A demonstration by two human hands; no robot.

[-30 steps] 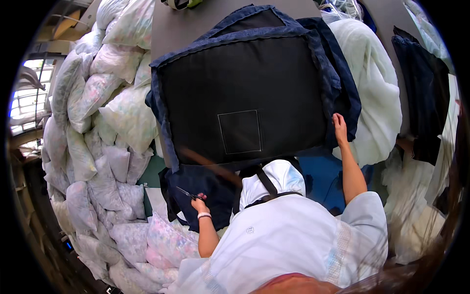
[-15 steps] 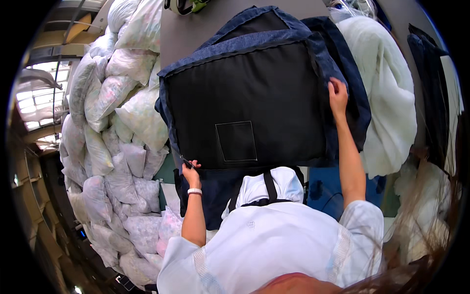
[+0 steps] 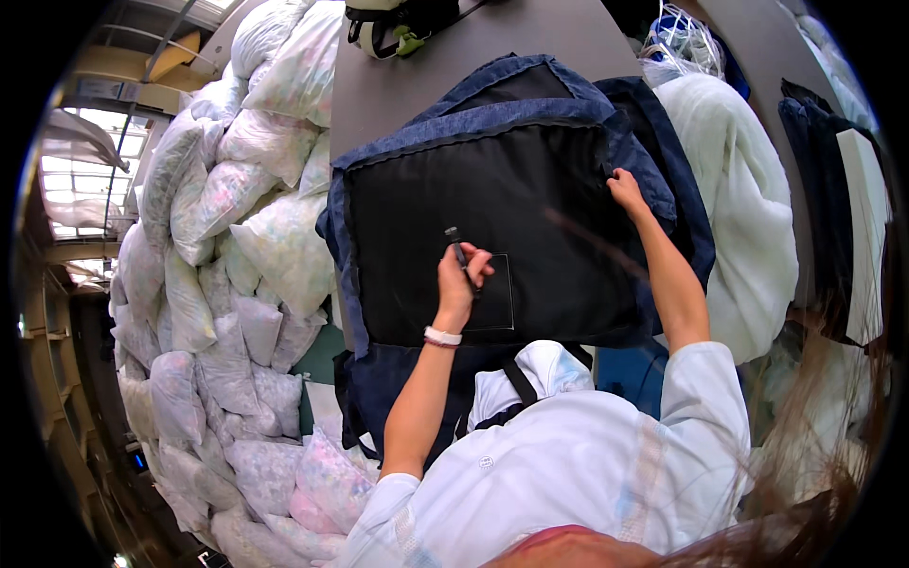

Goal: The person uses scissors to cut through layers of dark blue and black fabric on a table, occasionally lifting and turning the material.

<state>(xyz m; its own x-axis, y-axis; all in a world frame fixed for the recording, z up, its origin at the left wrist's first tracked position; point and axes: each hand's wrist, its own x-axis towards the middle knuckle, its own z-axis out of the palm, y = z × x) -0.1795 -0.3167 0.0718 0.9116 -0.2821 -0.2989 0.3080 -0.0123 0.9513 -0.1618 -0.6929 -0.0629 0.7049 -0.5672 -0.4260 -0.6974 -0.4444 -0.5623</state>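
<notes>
My left hand [image 3: 459,277] is closed round small black scissors [image 3: 453,240], held over the middle of the black panel of a flat fabric cover [image 3: 426,189] with blue denim edges, near a thin white stitched square [image 3: 497,308]. My right hand [image 3: 625,187] pinches the cover's right edge. Beneath and behind this piece lie more denim-edged pieces [image 3: 521,71]. Dark navy fabric [image 3: 412,383] hangs below it, nearer my body.
A grey table [image 3: 379,109] carries a black and green item [image 3: 398,28] at the back. Stuffed, speckled white bags [image 3: 256,199] are piled on the left. White batting [image 3: 739,189], clear plastic [image 3: 682,43] and dark fabric [image 3: 819,218] are on the right.
My left hand has moved from the cover's lower left to its middle with the scissors. My right hand has shifted up along the right edge and now pinches it.
</notes>
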